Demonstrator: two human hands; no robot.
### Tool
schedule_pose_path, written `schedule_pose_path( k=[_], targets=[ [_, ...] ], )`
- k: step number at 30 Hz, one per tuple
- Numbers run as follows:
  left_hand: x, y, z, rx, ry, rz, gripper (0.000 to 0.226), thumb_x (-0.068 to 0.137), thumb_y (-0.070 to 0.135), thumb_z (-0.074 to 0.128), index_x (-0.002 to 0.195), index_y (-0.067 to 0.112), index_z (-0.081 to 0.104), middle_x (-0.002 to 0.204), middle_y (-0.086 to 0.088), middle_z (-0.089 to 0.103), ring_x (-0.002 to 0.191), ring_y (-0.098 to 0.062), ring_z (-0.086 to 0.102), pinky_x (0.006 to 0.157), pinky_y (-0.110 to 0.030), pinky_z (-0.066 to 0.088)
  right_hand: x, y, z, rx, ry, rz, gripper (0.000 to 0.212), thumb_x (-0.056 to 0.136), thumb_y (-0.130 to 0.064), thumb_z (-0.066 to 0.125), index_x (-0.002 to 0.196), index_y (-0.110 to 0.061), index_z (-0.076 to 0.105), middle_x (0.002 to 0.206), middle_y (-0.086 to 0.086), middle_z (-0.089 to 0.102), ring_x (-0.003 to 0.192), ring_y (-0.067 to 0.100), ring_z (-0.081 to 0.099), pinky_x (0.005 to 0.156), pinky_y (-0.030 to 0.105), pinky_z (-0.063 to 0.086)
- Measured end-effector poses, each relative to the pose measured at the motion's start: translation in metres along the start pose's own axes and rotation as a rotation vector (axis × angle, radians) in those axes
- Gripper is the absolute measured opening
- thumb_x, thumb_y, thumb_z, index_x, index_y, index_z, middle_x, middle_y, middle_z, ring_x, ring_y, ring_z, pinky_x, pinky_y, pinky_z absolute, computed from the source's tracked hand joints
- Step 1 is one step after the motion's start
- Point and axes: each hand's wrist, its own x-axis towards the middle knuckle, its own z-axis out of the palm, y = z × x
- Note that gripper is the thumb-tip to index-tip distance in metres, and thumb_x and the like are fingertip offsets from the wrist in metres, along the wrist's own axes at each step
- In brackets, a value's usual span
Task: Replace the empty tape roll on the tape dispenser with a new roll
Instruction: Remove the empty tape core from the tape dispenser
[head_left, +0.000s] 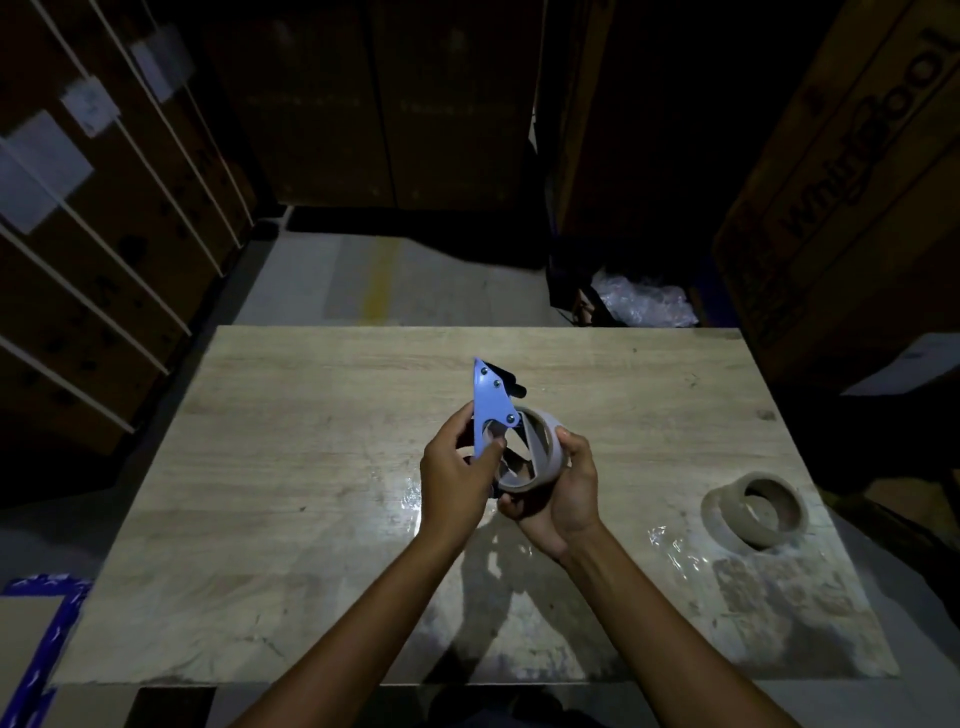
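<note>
A blue tape dispenser (491, 402) is held above the middle of a pale wooden surface (311, 467), its pointed end tilted away from the person. The dispenser's frame is gripped by the left hand (457, 475), thumb pressed on the side plate. A thin tape roll (537, 452), sitting at the dispenser's hub and canted slightly off square, is cupped from beneath and beside by the right hand (563, 491), whose fingers are curled around its rim. Whether this roll is the spent one being drawn off or the replacement being seated cannot be told from the dim picture.

A second roll (753, 512), thick and brown, lies flat on the surface well to the right of the dispenser, untouched.

The step in hand is judged to call for the roll being kept square to the hub and slid straight along it, since a tilted core would likely bind; the frame is best steadied firmly while this is done, with fingers kept clear of the cutting edge at the pointed end.

No container is seen on the surface. Large cardboard cartons (841, 182) are stacked beyond it, their contents hidden.
</note>
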Motion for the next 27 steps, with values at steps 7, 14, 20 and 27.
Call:
schedule_pose_path(
  k=[7,14,20,27],
  targets=[
    [0.012,0.006,-0.011,-0.118,-0.039,-0.203,0.03,0.103,0.018,0.046,0.109,0.027,0.074,0.1,0.005,0.076,0.094,-0.016,0.071,0.08,-0.036,0.057,0.0,-0.001,0.011,-0.253,0.158,-0.044,0.068,0.048,-0.054,0.068,0.103,-0.014,0.069,0.089,0.01,0.072,0.072,0.022,0.067,0.058,0.029,0.051],
    [0.026,0.01,-0.021,-0.237,-0.157,-0.321,0.029,0.103,0.028,0.047,0.108,0.013,0.071,0.102,-0.009,0.075,0.09,-0.021,0.071,0.073,-0.031,0.057,-0.002,0.001,0.025,-0.833,0.149,-0.469,0.059,0.073,-0.044,0.071,0.129,-0.031,0.059,0.118,-0.01,0.066,0.104,0.01,0.065,0.075,0.036,0.062],
    [0.032,0.007,-0.029,-0.184,-0.281,-0.289,0.023,0.097,0.03,0.061,0.103,0.011,0.072,0.082,0.001,0.075,0.074,-0.012,0.071,0.062,-0.023,0.054,-0.006,0.009,0.033,-1.325,0.429,-0.684,0.089,0.061,-0.057,0.076,0.137,-0.034,0.037,0.13,-0.014,0.057,0.111,0.007,0.058,0.084,0.03,0.054],
    [0.046,-0.01,-0.032,-0.389,-0.395,-0.413,0.036,0.093,0.015,0.066,0.129,0.009,0.064,0.119,-0.019,0.071,0.103,-0.041,0.071,0.082,-0.04,0.059,-0.001,0.017,0.03,-1.706,0.579,-0.909,0.092,0.064,-0.049,0.074,0.143,-0.018,0.04,0.132,-0.005,0.057,0.108,0.02,0.051,0.057,0.029,0.049]
  ],
)
